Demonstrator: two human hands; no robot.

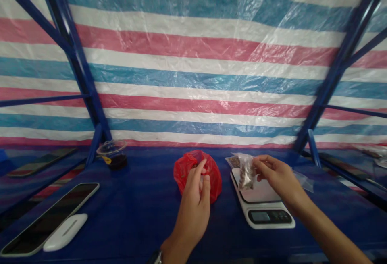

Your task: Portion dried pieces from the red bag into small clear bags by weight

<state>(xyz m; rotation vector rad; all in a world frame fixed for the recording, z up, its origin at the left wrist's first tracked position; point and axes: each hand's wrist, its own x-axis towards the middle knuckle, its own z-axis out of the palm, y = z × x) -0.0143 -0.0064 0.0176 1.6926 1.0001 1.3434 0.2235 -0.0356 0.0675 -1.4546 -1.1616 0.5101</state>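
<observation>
My right hand point(276, 175) pinches a small clear plastic bag point(247, 175) by its side, over the pan of a white kitchen scale point(270, 219). Something brownish fills the lower part of this bag; its kind is unclear. Whether the bag touches the pan, I cannot tell. At the mouth of an opened red plastic bag point(216, 185) is my left hand point(193, 207), thumb and index finger apart. Its other fingers are mostly hidden, and the red bag's contents are hard to make out. Behind the scale lies another clear bag point(232, 161) with brown bits.
A phone point(51, 219) and a white earbud case point(65, 231) lie at the left on the blue tabletop point(136, 215). A clear cup with dark liquid point(116, 159) stands farther back. An empty-looking clear bag point(304, 181) lies right of the scale. Blue metal posts point(75, 54) flank a striped sheet.
</observation>
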